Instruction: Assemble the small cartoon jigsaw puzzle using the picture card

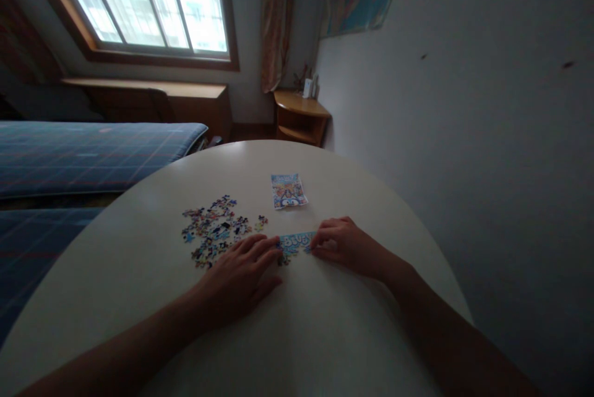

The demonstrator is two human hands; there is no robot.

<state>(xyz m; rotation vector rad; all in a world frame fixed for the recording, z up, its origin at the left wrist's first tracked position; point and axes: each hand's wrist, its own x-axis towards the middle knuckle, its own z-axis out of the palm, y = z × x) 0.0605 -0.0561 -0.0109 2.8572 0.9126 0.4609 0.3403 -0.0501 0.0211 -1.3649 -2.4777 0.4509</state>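
A short joined strip of jigsaw pieces [296, 241], light blue with lettering, lies on the round white table [325, 335]. My left hand [241, 276] lies flat with its fingers stretched out, the fingertips touching the strip's left end. My right hand [346, 242] has its fingers curled and pressed on the strip's right end. A scatter of several loose puzzle pieces [213, 227] lies just left of the strip. A small printed picture card [288, 191] lies beyond the strip.
A bed with a blue checked cover [83, 156] stands left of the table. A wooden corner shelf [301, 114] is at the back under a curtain. A grey wall [487, 137] runs close along the right.
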